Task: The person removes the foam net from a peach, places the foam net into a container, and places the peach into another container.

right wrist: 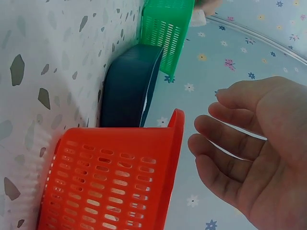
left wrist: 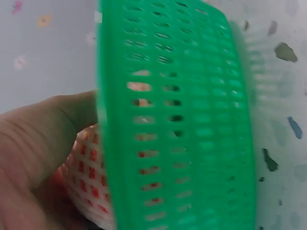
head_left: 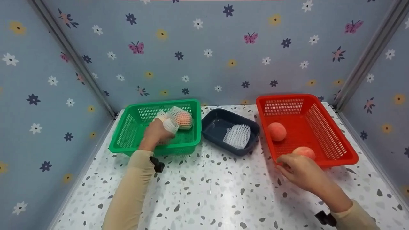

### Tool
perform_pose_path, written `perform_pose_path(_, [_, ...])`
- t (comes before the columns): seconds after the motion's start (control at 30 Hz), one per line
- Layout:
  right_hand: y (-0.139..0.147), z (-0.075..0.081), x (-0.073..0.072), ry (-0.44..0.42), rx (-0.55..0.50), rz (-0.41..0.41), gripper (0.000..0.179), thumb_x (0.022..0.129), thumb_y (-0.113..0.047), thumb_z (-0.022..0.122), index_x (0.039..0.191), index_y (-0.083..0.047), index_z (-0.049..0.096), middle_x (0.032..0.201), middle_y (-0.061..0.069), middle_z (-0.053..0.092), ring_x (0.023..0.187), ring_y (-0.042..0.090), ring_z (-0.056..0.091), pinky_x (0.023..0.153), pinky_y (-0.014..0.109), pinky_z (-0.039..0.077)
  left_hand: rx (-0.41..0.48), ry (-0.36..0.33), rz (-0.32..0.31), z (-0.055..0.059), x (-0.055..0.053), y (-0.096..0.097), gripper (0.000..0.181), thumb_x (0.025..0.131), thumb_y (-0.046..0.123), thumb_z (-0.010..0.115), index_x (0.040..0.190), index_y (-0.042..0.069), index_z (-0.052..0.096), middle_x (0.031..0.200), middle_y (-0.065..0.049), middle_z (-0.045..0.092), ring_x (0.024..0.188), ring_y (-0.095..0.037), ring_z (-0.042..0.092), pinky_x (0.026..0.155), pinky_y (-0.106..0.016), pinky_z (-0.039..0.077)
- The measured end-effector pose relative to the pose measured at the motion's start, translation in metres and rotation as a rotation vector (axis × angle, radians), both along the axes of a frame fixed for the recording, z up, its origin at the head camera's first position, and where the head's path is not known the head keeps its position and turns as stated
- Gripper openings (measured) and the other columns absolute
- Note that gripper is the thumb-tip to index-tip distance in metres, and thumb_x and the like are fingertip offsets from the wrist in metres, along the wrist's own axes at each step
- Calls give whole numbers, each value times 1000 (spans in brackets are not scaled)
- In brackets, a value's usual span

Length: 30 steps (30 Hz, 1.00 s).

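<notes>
Inside the green basket [head_left: 197,127] my left hand [head_left: 156,131] grips a peach in a white foam net [left wrist: 88,177], thumb over its side; the basket wall hides part of it. Other netted fruit, including a netted peach [head_left: 184,120], lies beside those fingers. My right hand [head_left: 302,171] hovers at the near rim of the red basket [head_left: 294,119], its fingers loosely bent and nothing in them. Two bare peaches are in that basket: one peach [head_left: 277,131] by the left wall, another peach [head_left: 304,152] partly behind the right hand.
Between the baskets stands a dark blue tray [head_left: 212,127] with a white foam net [head_left: 238,136] in it. Everything stands on a speckled white table [head_left: 204,191], with flower-patterned walls [head_left: 204,54] at the back and sides.
</notes>
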State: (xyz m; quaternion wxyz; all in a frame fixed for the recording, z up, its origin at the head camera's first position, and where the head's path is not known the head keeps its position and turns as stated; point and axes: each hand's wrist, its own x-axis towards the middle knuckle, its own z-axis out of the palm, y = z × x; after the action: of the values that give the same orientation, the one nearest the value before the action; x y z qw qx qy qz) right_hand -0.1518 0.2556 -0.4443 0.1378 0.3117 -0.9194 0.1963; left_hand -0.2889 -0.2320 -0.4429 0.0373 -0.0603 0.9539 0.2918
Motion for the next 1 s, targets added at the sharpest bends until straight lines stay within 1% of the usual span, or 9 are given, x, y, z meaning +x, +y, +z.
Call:
perform_pose_path(0.07, [-2,1,-1,21,-9,11,15,78,-6,77,87,-14,67,71,-13,54,58,2,47,52,21,46,-17,36,-18,6,4,4,66,76,30,79,125,0,46,109,-19,55,92,-34,57,72,-47,51])
perform_pose_path(0.17, [-6,1,-3,42,-19,26,16,78,-3,76,87,-13,67,73,-12,56,60,3,49,54,22,48,-15,93,-34,17,12,13,67,74,31,79,126,2,49,107,-16,57,89,-32,58,69,-45,52])
perform_pose_path(0.37, [-16,5,-5,24,-22,26,18,78,-6,77,90,-15,67,79,-10,60,69,6,54,63,24,52,61,172,-41,37,39,39,77,70,37,80,133,6,47,115,-13,56,95,-28,56,72,-44,52])
perform_pose_path(0.47, [-22,8,-7,39,-15,26,19,78,-9,79,93,-14,68,84,-6,60,75,10,54,66,26,53,106,220,-59,44,53,52,77,69,39,81,132,8,48,116,-11,57,95,-26,56,71,-43,52])
perform_pose_path(0.53, [-28,9,-9,49,-18,30,19,79,-11,78,94,-15,68,88,-4,61,78,10,54,68,27,53,154,245,-73,47,63,60,76,68,38,82,131,10,50,113,-10,57,92,-26,58,68,-41,53])
perform_pose_path(0.67, [-43,14,-19,50,-37,50,21,80,-13,78,98,-15,68,95,-2,62,83,11,55,72,27,54,264,279,-106,47,82,78,73,66,34,86,127,11,53,106,-7,59,86,-23,60,63,-36,54])
perform_pose_path(0.77, [-58,20,-30,41,-51,77,22,81,-14,77,102,-14,68,98,-1,64,87,12,57,77,29,54,326,293,-145,41,94,90,69,65,33,88,123,12,56,102,-4,60,84,-21,61,62,-35,54])
perform_pose_path(0.83, [-70,24,-40,41,-62,104,23,82,-13,77,103,-13,68,99,1,64,88,15,59,79,29,54,353,289,-174,37,100,97,68,65,32,88,122,13,57,101,-4,60,84,-20,61,62,-34,54])
perform_pose_path(1.0, [-100,28,-68,58,-96,197,21,84,-9,74,104,-8,69,101,4,67,93,20,62,84,32,53,391,237,-245,21,112,108,67,66,34,87,124,17,56,102,-2,60,83,-19,61,62,-34,54])
